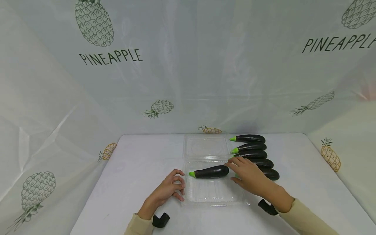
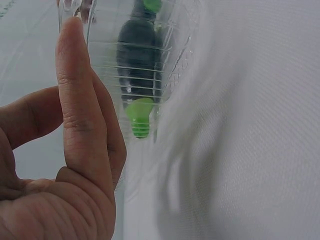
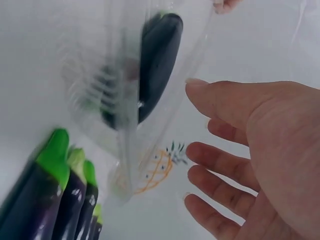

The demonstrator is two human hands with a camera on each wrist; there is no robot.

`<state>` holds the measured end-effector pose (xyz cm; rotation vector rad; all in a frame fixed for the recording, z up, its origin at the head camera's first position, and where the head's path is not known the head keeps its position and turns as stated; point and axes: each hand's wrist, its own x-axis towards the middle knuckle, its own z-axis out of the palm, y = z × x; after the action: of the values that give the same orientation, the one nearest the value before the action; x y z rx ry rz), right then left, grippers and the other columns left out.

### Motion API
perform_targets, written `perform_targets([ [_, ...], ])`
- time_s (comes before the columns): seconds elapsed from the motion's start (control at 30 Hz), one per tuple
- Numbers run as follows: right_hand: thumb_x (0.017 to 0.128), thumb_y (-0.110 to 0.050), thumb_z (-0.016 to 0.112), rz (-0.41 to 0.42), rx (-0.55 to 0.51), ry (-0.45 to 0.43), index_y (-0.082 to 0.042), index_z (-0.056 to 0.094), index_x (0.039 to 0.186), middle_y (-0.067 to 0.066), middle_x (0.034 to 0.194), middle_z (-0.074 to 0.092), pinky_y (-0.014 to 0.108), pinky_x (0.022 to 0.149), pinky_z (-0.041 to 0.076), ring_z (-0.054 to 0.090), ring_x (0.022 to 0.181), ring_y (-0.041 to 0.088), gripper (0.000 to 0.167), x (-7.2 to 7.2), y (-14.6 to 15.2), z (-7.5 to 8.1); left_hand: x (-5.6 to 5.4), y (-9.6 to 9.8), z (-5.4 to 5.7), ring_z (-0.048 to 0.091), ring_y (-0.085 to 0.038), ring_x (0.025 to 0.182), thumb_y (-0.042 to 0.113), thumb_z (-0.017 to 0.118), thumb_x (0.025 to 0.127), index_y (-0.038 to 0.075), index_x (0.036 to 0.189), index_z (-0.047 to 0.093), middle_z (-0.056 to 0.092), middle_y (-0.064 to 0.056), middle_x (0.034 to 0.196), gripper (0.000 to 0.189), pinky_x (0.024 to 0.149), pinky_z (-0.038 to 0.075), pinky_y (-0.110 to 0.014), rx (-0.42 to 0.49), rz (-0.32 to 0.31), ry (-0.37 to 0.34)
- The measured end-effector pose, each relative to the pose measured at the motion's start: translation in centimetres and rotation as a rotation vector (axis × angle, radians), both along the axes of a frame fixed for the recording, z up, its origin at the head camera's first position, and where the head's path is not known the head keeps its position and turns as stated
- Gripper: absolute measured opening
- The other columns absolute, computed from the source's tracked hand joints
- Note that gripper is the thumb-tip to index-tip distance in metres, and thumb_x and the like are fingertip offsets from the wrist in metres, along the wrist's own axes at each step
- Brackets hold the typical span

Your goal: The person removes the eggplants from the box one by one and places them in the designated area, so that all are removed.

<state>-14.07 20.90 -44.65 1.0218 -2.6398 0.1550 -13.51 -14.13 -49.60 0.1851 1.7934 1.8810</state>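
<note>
A clear plastic clamshell box [image 1: 211, 194] lies open on the white table, its lid [image 1: 205, 147] folded back. One dark eggplant [image 1: 212, 172] with a green stem end rests in the box's base, stem pointing left. My left hand [image 1: 168, 189] stands at the box's left edge, fingers loosely bent; in the left wrist view a fingertip meets the rim. Over the box's right side is my right hand [image 1: 249, 174], with relaxed fingers by the eggplant's blunt end and nothing gripped. In the right wrist view its fingers [image 3: 220, 160] are spread apart from the box.
Several more eggplants [image 1: 250, 138] lie in a column right of the box, stems left; my right hand partly covers the nearer ones. A black wrist piece [image 1: 161, 220] shows at each sleeve. Behind the table [image 1: 141, 153] hangs a pineapple-print sheet [image 1: 188, 65].
</note>
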Motion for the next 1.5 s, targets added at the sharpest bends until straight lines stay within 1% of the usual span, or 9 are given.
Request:
perform_targets([
  [0.2,0.079,-0.015,0.094,0.008,0.069,-0.091,-0.009,0.067,0.129,0.008,0.123,0.067,0.051,0.097,0.060,0.065,0.116,0.030,0.057,-0.5,-1.5,0.1,0.0,0.0,-0.1,0.061,-0.018,0.077,-0.006,0.059,0.097,-0.004,0.138,0.038,0.054,-0.005,0.095,0.046,0.059,0.065,-0.030,0.000,-0.003,0.002],
  [0.37,0.079,-0.017,0.094,0.031,0.120,-0.107,-0.008,0.068,0.130,0.008,0.122,0.067,0.051,0.097,0.060,0.065,0.115,0.030,0.058,-1.1,-2.2,-0.1,0.0,0.0,0.0,0.061,-0.018,0.076,-0.006,0.059,0.097,-0.005,0.139,0.037,0.054,-0.005,0.095,0.048,0.059,0.064,-0.030,-0.001,-0.004,0.005],
  [0.57,0.080,-0.017,0.094,0.040,0.162,-0.142,-0.007,0.069,0.131,0.007,0.122,0.068,0.050,0.099,0.059,0.065,0.115,0.029,0.058,-1.5,-2.8,-0.1,0.0,0.1,0.0,0.061,-0.018,0.076,-0.006,0.059,0.097,-0.005,0.140,0.037,0.054,-0.005,0.096,0.048,0.059,0.064,-0.029,-0.004,0.001,0.003],
  [0.9,0.078,-0.016,0.095,0.060,0.177,-0.159,-0.007,0.070,0.127,0.006,0.116,0.068,0.047,0.094,0.061,0.065,0.108,0.027,0.055,-2.1,-3.3,-0.1,-0.1,0.1,0.1,0.061,-0.018,0.076,-0.006,0.059,0.096,-0.005,0.139,0.037,0.054,-0.005,0.095,0.048,0.059,0.064,-0.029,-0.002,0.002,-0.002],
  [1.1,0.077,-0.017,0.095,0.057,0.202,-0.212,-0.009,0.072,0.118,0.005,0.108,0.069,0.046,0.090,0.061,0.063,0.102,0.024,0.048,-2.3,-3.6,-0.6,0.0,0.0,-0.1,0.061,-0.018,0.076,-0.008,0.058,0.096,-0.006,0.139,0.036,0.054,-0.005,0.095,0.048,0.059,0.064,-0.030,0.004,0.002,0.005],
  [1.27,0.076,-0.017,0.095,0.052,0.209,-0.243,-0.011,0.072,0.114,0.004,0.108,0.073,0.046,0.091,0.060,0.065,0.103,0.023,0.045,-2.2,-3.8,-0.8,0.0,0.0,-0.2,0.061,-0.018,0.077,-0.007,0.059,0.097,-0.004,0.138,0.038,0.054,-0.005,0.095,0.047,0.059,0.065,-0.030,0.002,0.003,0.001],
  [1.4,0.077,-0.015,0.095,0.061,0.194,-0.246,-0.011,0.072,0.115,0.003,0.109,0.072,0.047,0.094,0.060,0.064,0.105,0.023,0.045,-1.9,-3.6,-0.4,0.0,0.0,-0.3,0.062,-0.018,0.077,-0.007,0.059,0.097,-0.003,0.138,0.038,0.055,-0.005,0.095,0.046,0.059,0.065,-0.030,0.004,0.004,0.002],
  [1.5,0.077,-0.014,0.094,0.071,0.169,-0.233,-0.011,0.072,0.116,0.003,0.110,0.072,0.048,0.095,0.060,0.065,0.107,0.024,0.045,-1.6,-3.2,0.0,0.0,0.0,-0.3,0.062,-0.018,0.077,-0.007,0.059,0.097,-0.004,0.139,0.037,0.055,-0.005,0.095,0.047,0.059,0.065,-0.030,0.007,0.002,0.002],
])
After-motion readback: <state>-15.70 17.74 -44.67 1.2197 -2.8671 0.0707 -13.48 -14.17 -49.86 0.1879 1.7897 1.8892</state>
